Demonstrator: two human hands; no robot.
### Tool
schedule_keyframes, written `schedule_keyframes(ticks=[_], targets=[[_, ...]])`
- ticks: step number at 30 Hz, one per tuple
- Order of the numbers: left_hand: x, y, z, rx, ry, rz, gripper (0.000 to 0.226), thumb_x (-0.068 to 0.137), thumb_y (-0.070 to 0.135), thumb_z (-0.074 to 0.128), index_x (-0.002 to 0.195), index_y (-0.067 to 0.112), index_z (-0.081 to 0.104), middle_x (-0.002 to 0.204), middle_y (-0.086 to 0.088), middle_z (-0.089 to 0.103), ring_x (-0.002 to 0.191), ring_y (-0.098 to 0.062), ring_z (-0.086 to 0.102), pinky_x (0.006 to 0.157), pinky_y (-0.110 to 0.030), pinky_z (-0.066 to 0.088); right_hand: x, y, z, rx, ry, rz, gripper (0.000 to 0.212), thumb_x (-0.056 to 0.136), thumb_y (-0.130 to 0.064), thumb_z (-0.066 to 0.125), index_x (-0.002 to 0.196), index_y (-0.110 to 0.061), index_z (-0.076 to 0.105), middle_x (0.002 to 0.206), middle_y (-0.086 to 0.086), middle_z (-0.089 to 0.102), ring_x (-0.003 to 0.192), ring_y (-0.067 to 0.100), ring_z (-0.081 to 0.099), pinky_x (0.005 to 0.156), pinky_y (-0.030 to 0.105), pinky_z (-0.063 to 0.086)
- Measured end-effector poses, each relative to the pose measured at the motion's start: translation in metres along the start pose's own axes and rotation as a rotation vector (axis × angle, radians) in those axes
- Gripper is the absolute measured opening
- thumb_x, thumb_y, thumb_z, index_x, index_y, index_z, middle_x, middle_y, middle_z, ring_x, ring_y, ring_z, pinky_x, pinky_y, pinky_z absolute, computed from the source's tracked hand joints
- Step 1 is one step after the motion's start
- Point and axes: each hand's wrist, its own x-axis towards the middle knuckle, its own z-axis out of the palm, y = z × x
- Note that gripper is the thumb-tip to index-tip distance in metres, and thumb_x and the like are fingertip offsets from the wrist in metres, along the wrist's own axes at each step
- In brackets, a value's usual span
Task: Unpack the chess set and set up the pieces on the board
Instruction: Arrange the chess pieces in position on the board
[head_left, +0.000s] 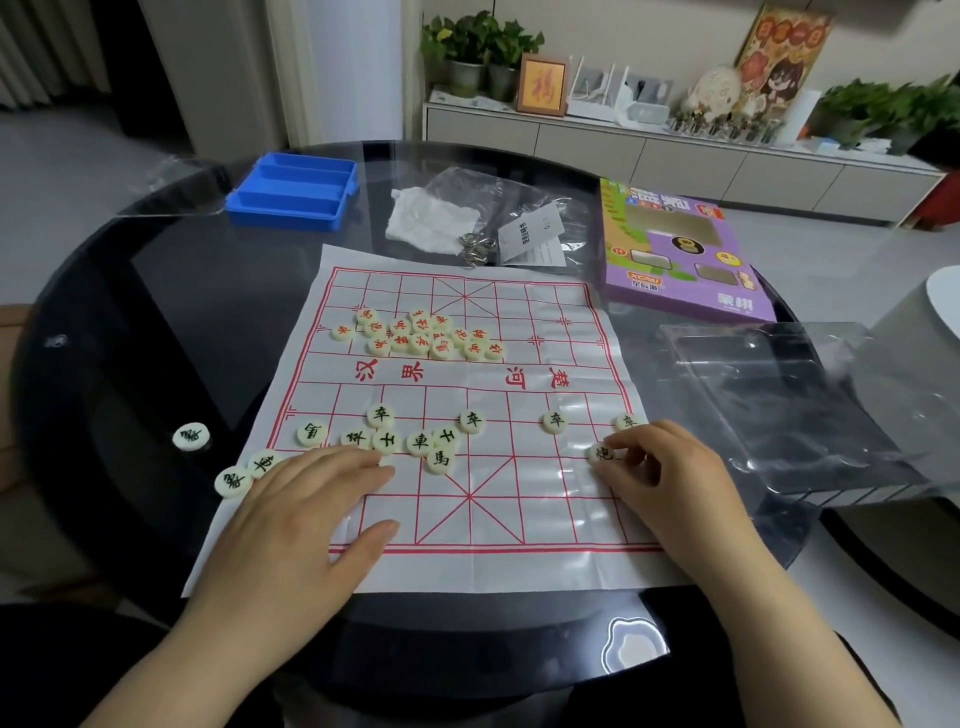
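Now, right hand (670, 480) in pinch on black piece (601, 453), seemingly cannon; left hand (311, 512) flat, straight-fingered, on board (540, 374).

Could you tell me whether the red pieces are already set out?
No, the red pieces lie bunched in one heap on the board.

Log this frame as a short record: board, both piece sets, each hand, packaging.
board: paper sheet flat on glass table
red pieces: bunched together on far half
black pieces: spread on near half, one off the board
left hand: fingers straight, resting on board
right hand: pinches one black-lettered piece near right edge
packaging: blue case, purple box, clear tray
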Motion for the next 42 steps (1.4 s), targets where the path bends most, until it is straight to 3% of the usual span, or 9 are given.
schedule_keyframes(ticks=[5,9,13,17,20,22,27,31,42], targets=[[0.001,0.005,-0.004,-0.04,0.031,-0.018,0.043,0.076,0.043,0.043,0.096,0.015,0.069,0.102,0.008,0.065,0.102,-0.006,0.044,0.082,-0.028,0.037,-0.002,-0.002,-0.002,0.026,-0.002,0.046,0.029,0.078,-0.02,0.07,0.105,-0.012,0.064,0.072,-0.015,0.046,0.064,0.002,0.047,0.062,0.004,0.036],[-0.002,0.004,-0.013,-0.341,0.103,-0.093,0.032,0.075,0.042,0.047,0.1,0.03,0.062,0.106,0.046,0.047,0.109,0.021,0.039,0.094,-0.004,0.033,-0.002,-0.006,-0.008,0.035,0.075,0.023,0.024,0.074,-0.008,0.072,0.097,-0.009,0.067,0.069,-0.014,0.047,0.07,-0.015,0.046,0.063,0.0,0.034],[-0.004,-0.015,-0.035,-0.345,0.217,-0.216,0.019,0.076,0.036,0.058,0.094,0.033,0.06,0.103,0.051,0.045,0.1,0.025,0.041,0.088,0.007,0.026,0.0,-0.02,-0.015,0.008,0.078,-0.061,0.021,0.071,0.003,0.071,0.089,-0.008,0.068,0.066,-0.018,0.047,0.066,-0.016,0.045,0.062,-0.003,0.033],[-0.004,-0.055,-0.062,-0.275,0.274,-0.379,0.042,0.076,0.019,0.067,0.083,0.059,0.056,0.092,0.049,0.049,0.089,0.015,0.047,0.08,0.009,0.026,0.011,-0.053,-0.011,0.018,0.002,-0.172,0.022,0.072,0.001,0.071,0.09,-0.012,0.068,0.071,-0.023,0.047,0.067,-0.012,0.048,0.064,-0.003,0.035],[0.0,-0.073,-0.066,-0.215,0.291,-0.472,0.033,0.079,0.008,0.066,0.094,0.037,0.067,0.083,0.028,0.055,0.091,0.001,0.047,0.079,0.006,0.027,0.023,-0.093,0.004,0.013,-0.146,-0.249,0.023,0.081,-0.009,0.065,0.102,-0.019,0.064,0.078,-0.026,0.042,0.064,-0.004,0.045,0.064,0.002,0.038],[0.0,-0.079,-0.064,-0.188,0.279,-0.529,0.025,0.08,0.003,0.062,0.101,0.016,0.067,0.089,0.02,0.052,0.097,-0.006,0.047,0.086,-0.009,0.03,0.033,-0.121,0.02,0.032,-0.245,-0.317,0.025,0.086,-0.016,0.059,0.11,-0.022,0.061,0.084,-0.022,0.043,0.067,-0.004,0.042,0.06,0.006,0.037],[-0.012,-0.098,-0.059,-0.226,0.168,-0.583,0.033,0.079,0.006,0.064,0.111,0.016,0.063,0.107,0.01,0.05,0.108,-0.008,0.043,0.093,-0.023,0.029,0.049,-0.184,0.071,0.049,-0.487,-0.514,0.03,0.089,-0.018,0.054,0.119,-0.019,0.058,0.115,-0.002,0.055,0.089,0.006,0.045,0.073,0.014,0.035],[-0.016,-0.109,-0.055,-0.174,0.115,-0.508,0.029,0.08,0.019,0.066,0.109,0.013,0.064,0.114,0.008,0.053,0.118,-0.009,0.041,0.106,-0.031,0.023,0.057,-0.209,0.108,-0.005,-0.584,-0.609,0.033,0.088,-0.019,0.056,0.121,-0.015,0.057,0.115,0.005,0.054,0.106,0.018,0.048,0.083,0.024,0.037],[-0.021,-0.118,-0.049,-0.172,0.143,-0.452,0.032,0.086,0.018,0.057,0.117,0.02,0.059,0.123,0.023,0.034,0.122,0.008,0.02,0.103,-0.011,-0.006,0.062,-0.221,0.129,0.008,-0.65,-0.619,0.033,0.089,-0.02,0.055,0.122,-0.014,0.057,0.117,0.005,0.05,0.104,0.018,0.05,0.082,0.019,0.036]])
